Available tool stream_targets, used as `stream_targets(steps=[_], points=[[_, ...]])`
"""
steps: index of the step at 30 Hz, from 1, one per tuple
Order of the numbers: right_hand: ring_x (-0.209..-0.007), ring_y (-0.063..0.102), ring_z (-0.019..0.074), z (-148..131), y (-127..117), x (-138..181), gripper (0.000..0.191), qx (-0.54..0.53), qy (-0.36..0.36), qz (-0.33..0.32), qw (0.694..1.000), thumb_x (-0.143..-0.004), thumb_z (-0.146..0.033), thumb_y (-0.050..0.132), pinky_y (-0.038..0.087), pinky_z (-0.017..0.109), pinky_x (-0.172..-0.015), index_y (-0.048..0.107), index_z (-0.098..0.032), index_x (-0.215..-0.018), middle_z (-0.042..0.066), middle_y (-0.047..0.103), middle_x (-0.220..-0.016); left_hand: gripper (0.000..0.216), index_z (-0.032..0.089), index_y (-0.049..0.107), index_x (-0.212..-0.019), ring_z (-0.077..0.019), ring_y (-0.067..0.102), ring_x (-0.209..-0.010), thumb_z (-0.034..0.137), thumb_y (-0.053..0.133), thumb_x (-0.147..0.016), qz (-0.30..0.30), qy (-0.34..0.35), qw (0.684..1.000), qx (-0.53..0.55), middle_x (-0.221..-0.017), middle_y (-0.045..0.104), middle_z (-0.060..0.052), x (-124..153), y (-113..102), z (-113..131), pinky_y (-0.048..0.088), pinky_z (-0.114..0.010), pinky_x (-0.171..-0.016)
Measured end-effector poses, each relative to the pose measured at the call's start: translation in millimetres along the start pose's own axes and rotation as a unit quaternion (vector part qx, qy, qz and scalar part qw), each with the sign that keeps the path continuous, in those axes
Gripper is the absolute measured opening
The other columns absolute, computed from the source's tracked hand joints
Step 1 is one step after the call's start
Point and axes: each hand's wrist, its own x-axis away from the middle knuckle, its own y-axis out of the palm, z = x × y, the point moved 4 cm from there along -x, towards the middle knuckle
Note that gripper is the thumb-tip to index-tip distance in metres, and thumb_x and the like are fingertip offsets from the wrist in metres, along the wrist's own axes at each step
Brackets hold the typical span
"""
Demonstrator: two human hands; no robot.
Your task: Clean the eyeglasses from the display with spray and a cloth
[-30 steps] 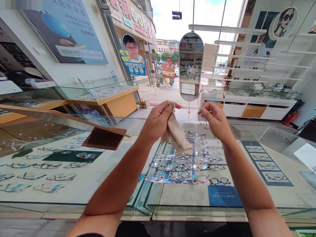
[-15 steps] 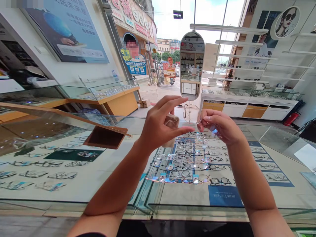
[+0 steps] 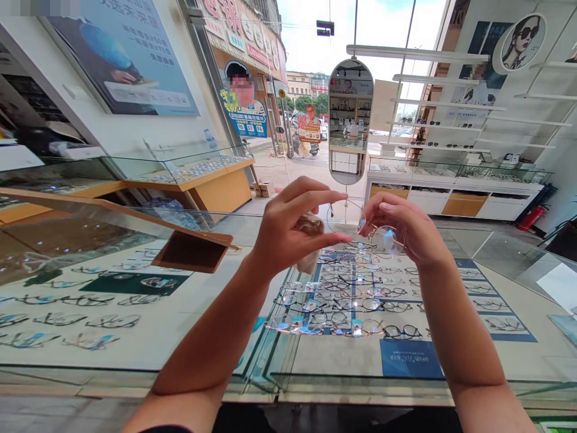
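1. Status, as I'm judging it: lens wiping is sitting mid-way. The glasses (image 3: 386,239) are being held up in both hands, and the cloth (image 3: 310,226) isn't lying on either lens right now.
2. Done or left: I can't tell from this view whether the lenses are clean. The pair isn't lying with the rows of frames (image 3: 342,307) far below the mirror (image 3: 350,114), so it's not put down yet.
3. Left hand (image 3: 286,234), sitting below-left of the mirror: the back fingers are gripping the bunched cloth against the palm. Index and thumb are spreading around the rim of the near lens.
4. Right hand (image 3: 408,231), sitting below-right of the mirror: the fingertips are pinching the frame narrowly at the other lens.
5. The glasses are hanging just under the mirror's foot, between the two hands.
6. Look: thin metal rim and round clear lenses, one of them catching a bluish glare. Temples are hard to make out.
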Motion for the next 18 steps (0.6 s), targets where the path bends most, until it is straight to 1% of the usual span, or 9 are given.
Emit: stream_targets(steps=[1, 3, 5, 7, 9, 11, 13, 16, 18], points=[[-0.074, 0.064, 0.0163, 1.1, -5.5, -1.3, 0.018, 0.003, -0.006, 0.05, 0.999, -0.092, -0.038, 0.055, 0.051, 0.035, -0.074, 0.066, -0.024, -0.091, 0.0, 0.066, -0.076, 0.055, 0.03, 0.083, -0.104, -0.018, 0.054, -0.079, 0.061, 0.097, -0.061, 0.011, -0.004, 1.0, -0.001, -0.096, 0.07, -0.004, 0.1, -1.1, -0.7, 0.051, -0.032, -0.074], [-0.064, 0.054, 0.0145, 2.7, -17.9, -2.8, 0.012, 0.016, -0.025, 0.149, 0.988, -0.09, -0.036, 0.056, 0.048, 0.033, -0.068, 0.061, -0.026, -0.093, -0.004, 0.052, -0.066, 0.055, 0.03, 0.082, -0.104, -0.0174, 0.052, -0.077, 0.061, 0.097, -0.061, 0.04, -0.004, 0.999, -0.003, -0.094, 0.067, -0.002, 0.8, -3.8, -1.3, 0.05, -0.032, -0.075], [-0.058, 0.041, 0.0133, 2.6, -27.2, -3.2, 0.014, 0.027, -0.054, 0.2, 0.978, -0.091, -0.041, 0.058, 0.043, 0.032, -0.061, 0.055, -0.028, -0.091, -0.007, 0.038, -0.062, 0.054, 0.031, 0.081, -0.107, -0.0177, 0.051, -0.08, 0.059, 0.098, -0.063, 0.074, -0.001, 0.997, -0.004, -0.095, 0.065, -0.001, 2.2, -6.7, -1.3, 0.05, -0.033, -0.078], [-0.055, 0.032, 0.0125, 1.3, -31.4, -2.8, 0.025, 0.029, -0.077, 0.205, 0.975, -0.092, -0.051, 0.063, 0.036, 0.031, -0.054, 0.051, -0.029, -0.088, -0.007, 0.031, -0.064, 0.051, 0.032, 0.08, -0.109, -0.0183, 0.053, -0.084, 0.054, 0.097, -0.066, 0.101, 0.003, 0.995, -0.001, -0.097, 0.064, -0.001, 4.0, -8.6, -0.4, 0.05, -0.033, -0.081], [-0.055, 0.027, 0.0117, -0.2, -31.4, -1.3, 0.038, 0.037, -0.085, 0.196, 0.976, -0.091, -0.061, 0.066, 0.028, 0.031, -0.051, 0.047, -0.028, -0.083, -0.007, 0.03, -0.065, 0.046, 0.034, 0.079, -0.111, -0.0185, 0.054, -0.087, 0.048, 0.097, -0.07, 0.121, -0.001, 0.993, 0.01, -0.1, 0.063, -0.001, 5.8, -9.9, 0.3, 0.049, -0.033, -0.081], [-0.054, 0.025, 0.0111, -2.0, -29.1, 1.1, 0.048, 0.059, -0.085, 0.197, 0.975, -0.093, -0.07, 0.062, 0.022, 0.032, -0.05, 0.044, -0.028, -0.077, -0.006, 0.029, -0.065, 0.044, 0.035, 0.079, -0.111, -0.0186, 0.055, -0.089, 0.045, 0.096, -0.072, 0.142, -0.021, 0.989, 0.019, -0.103, 0.063, -0.001, 7.3, -11.0, -0.1, 0.048, -0.033, -0.08], [-0.053, 0.024, 0.0108, -4.6, -26.2, 4.0, 0.056, 0.086, -0.094, 0.213, 0.969, -0.095, -0.075, 0.055, 0.022, 0.032, -0.05, 0.041, -0.027, -0.071, -0.006, 0.029, -0.064, 0.043, 0.034, 0.078, -0.111, -0.0197, 0.056, -0.092, 0.045, 0.096, -0.072, 0.161, -0.052, 0.985, 0.022, -0.103, 0.062, -0.001, 8.6, -11.8, -1.6, 0.048, -0.033, -0.08], [-0.053, 0.025, 0.0118, -13.1, -22.4, 10.6, 0.063, 0.144, -0.137, 0.251, 0.947, -0.098, -0.076, 0.048, 0.025, 0.034, -0.052, 0.034, -0.026, -0.063, -0.005, 0.029, -0.06, 0.042, 0.034, 0.078, -0.11, -0.021, 0.057, -0.096, 0.043, 0.096, -0.073, 0.174, -0.072, 0.982, 0.026, -0.101, 0.061, -0.001, 9.3, -12.0, -2.5, 0.048, -0.034, -0.083], [-0.057, 0.035, 0.0132, -22.2, -19.4, 16.9, 0.061, 0.211, -0.175, 0.269, 0.923, -0.098, -0.075, 0.051, 0.033, 0.034, -0.057, 0.039, -0.026, -0.063, -0.003, 0.037, -0.061, 0.04, 0.034, 0.078, -0.11, -0.0205, 0.057, -0.095, 0.042, 0.095, -0.075, 0.178, -0.068, 0.981, 0.026, -0.1, 0.06, -0.001, 9.1, -12.0, -2.1, 0.047, -0.034, -0.084]])
